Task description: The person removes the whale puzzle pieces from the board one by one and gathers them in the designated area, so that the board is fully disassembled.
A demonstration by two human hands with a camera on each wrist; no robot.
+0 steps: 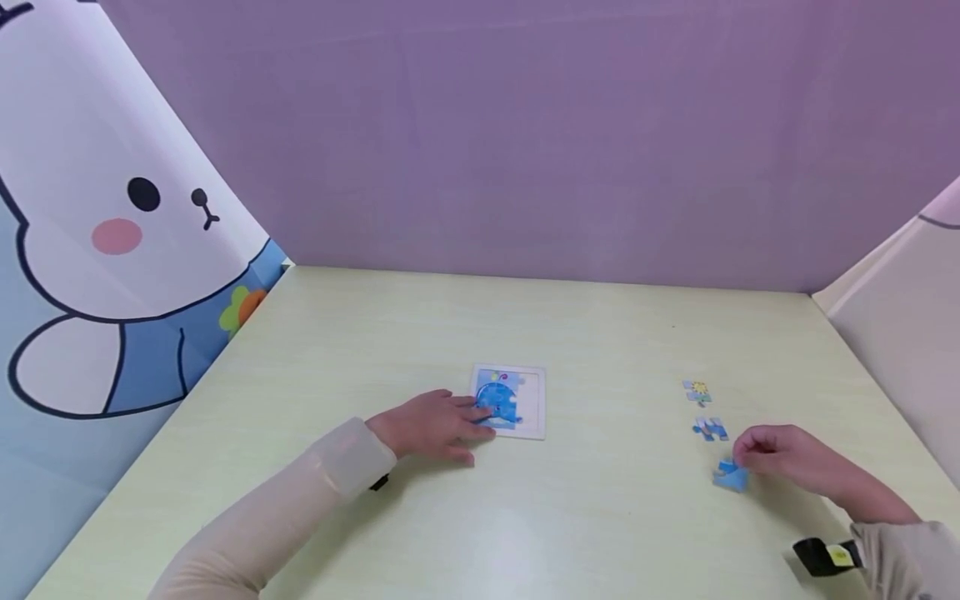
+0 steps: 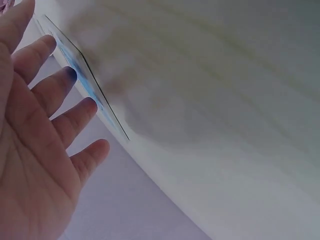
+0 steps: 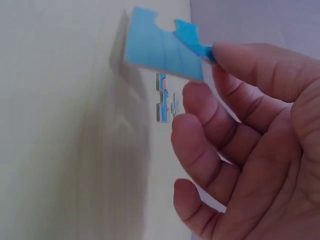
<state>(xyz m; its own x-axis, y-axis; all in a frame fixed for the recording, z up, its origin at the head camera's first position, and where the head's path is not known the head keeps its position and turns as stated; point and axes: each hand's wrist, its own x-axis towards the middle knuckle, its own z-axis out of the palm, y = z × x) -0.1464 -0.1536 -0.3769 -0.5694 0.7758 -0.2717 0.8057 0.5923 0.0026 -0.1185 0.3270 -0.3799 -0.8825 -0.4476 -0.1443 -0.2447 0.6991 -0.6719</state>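
My right hand (image 1: 787, 457) pinches a light and dark blue puzzle piece (image 3: 157, 44) by its knob between thumb and index finger. In the right wrist view the piece tilts above the tabletop, the other fingers loosely bent below it. My left hand (image 1: 438, 423) lies with spread fingers at the left edge of the puzzle board (image 1: 532, 404), fingertips over its lower left part. Set in the board's left side is a blue whale picture (image 1: 498, 400); the right side shows bare white. From the left wrist, the fingers (image 2: 82, 117) look straight and hold nothing.
Two more puzzle pieces or groups lie beyond my right hand: one with a yellow flower (image 1: 699, 392), one blue and white (image 1: 710, 429). The pale wooden table (image 1: 585, 517) ends at a purple backdrop (image 1: 525, 150). A cartoon-printed cloth (image 1: 112, 275) hangs at left.
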